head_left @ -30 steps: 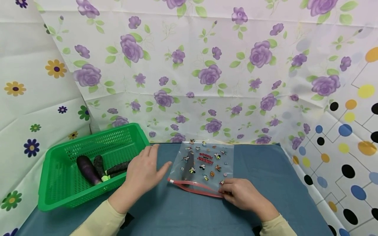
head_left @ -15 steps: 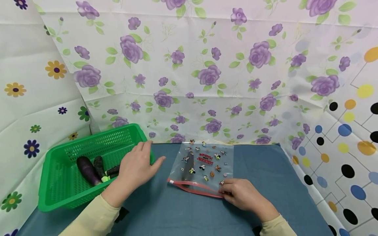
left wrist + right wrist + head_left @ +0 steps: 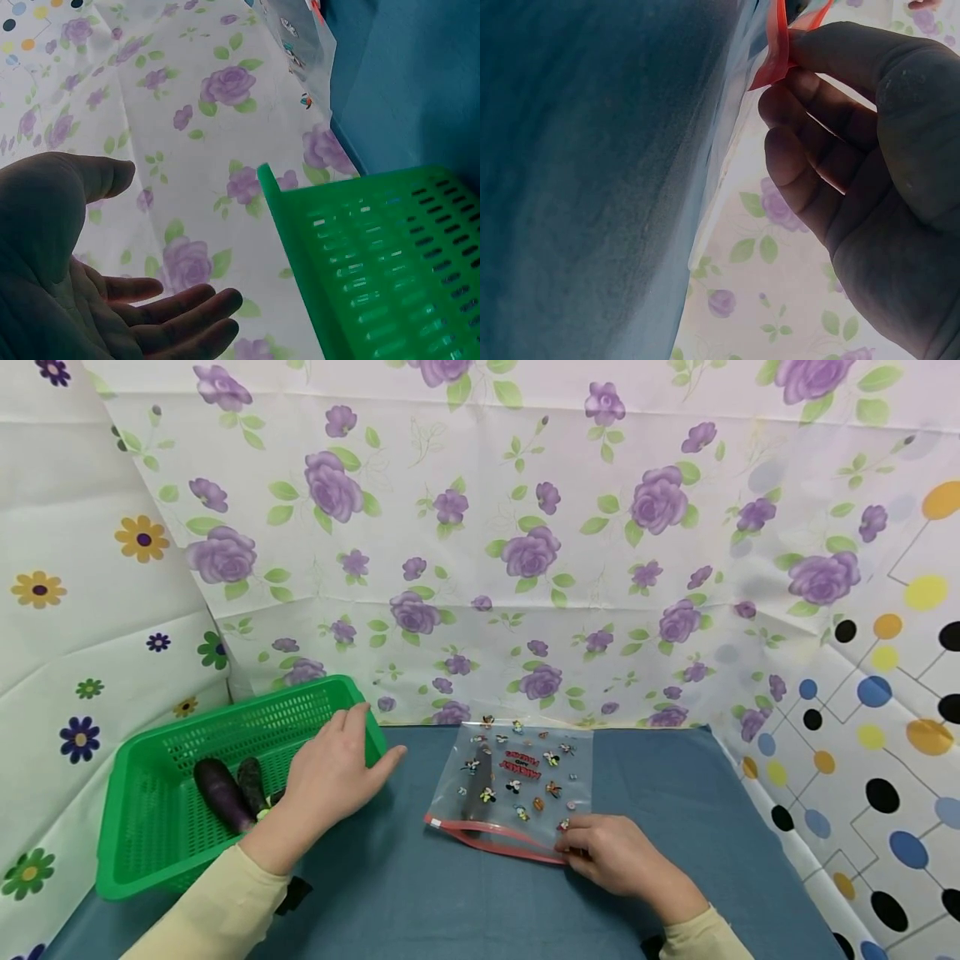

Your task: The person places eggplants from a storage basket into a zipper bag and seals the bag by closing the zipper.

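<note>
My left hand (image 3: 330, 777) hovers over the right side of the green basket (image 3: 150, 852), thumb spread away from the fingers and nothing in its grasp. Inside the basket lie an eggplant (image 3: 223, 795) and a dark, bumpy cucumber-like vegetable (image 3: 252, 783); another dark piece is mostly hidden behind my wrist. My right hand (image 3: 611, 853) pinches the right corner of a clear zip bag (image 3: 558, 789) by its red zip edge (image 3: 776, 45). The bag lies flat, its mouth parted toward me, with a long dark vegetable (image 3: 478, 781) inside along the left.
A blue cloth (image 3: 420, 902) covers the table. Flowered sheeting (image 3: 480, 560) rises behind it, with dotted sheeting (image 3: 885, 760) on the right and more flowered sheeting (image 3: 67, 610) on the left.
My left hand has moved left from beside the bag to over the basket, covering more of the vegetables. The right hand and the bag have stayed in place.
</note>
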Demonstrator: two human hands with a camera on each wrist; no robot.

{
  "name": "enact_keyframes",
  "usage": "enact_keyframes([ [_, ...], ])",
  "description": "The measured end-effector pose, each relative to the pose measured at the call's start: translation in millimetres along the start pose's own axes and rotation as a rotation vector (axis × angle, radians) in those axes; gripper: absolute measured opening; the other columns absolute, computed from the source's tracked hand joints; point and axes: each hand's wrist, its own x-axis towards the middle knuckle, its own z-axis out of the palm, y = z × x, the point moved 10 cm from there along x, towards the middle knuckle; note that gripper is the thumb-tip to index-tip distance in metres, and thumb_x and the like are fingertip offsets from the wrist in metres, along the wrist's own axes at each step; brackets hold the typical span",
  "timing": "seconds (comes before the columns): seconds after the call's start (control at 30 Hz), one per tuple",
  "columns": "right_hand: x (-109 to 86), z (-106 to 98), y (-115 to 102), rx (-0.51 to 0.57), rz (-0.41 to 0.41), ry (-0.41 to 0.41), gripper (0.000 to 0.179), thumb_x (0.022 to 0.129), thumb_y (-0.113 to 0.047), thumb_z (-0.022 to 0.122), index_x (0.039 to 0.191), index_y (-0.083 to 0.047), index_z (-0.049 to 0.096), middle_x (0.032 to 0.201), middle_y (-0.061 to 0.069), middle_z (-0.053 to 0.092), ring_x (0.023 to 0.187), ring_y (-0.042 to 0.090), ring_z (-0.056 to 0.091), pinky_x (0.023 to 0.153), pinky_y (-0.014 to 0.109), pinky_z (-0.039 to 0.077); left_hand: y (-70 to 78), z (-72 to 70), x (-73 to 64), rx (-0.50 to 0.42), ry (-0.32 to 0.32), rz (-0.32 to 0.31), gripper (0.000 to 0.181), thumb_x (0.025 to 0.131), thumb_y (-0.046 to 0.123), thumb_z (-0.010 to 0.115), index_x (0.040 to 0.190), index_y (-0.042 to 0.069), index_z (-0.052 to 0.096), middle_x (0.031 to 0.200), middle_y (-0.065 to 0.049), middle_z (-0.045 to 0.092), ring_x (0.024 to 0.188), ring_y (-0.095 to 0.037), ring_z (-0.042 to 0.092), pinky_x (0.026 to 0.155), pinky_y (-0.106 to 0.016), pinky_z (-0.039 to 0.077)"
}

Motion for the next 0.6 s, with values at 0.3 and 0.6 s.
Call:
enact_keyframes([
  [0.3, -0.3, -0.4, -0.1, 0.011, 0.004, -0.007, 0.015, 0.097, -0.012, 0.089, 0.105, -0.024, 0.086, 0.098, -0.013, 0.071, 0.081, -0.001, 0.065, 0.067, 0.028, 0.057, -12.5, -2.7, 7.6, -0.022, -0.086, -0.053, 0.084, 0.107, 0.052, 0.072, 0.159, -0.009, 0.046, 0.148, -0.037, 0.058, 0.122, -0.050, 0.067, 0.079, -0.062, 0.060],
  [0.6, 0.2, 0.4, 0.4, 0.005, 0.000, -0.007, 0.015, 0.097, -0.012, 0.089, 0.105, -0.024, 0.086, 0.098, -0.013, 0.070, 0.081, -0.001, 0.065, 0.067, 0.028, 0.058, -27.0, -1.0, 18.1, -0.047, -0.179, -0.122, 0.087, 0.108, 0.059, 0.067, 0.160, -0.007, 0.046, 0.147, -0.036, 0.058, 0.107, -0.044, 0.071, 0.073, -0.056, 0.060],
])
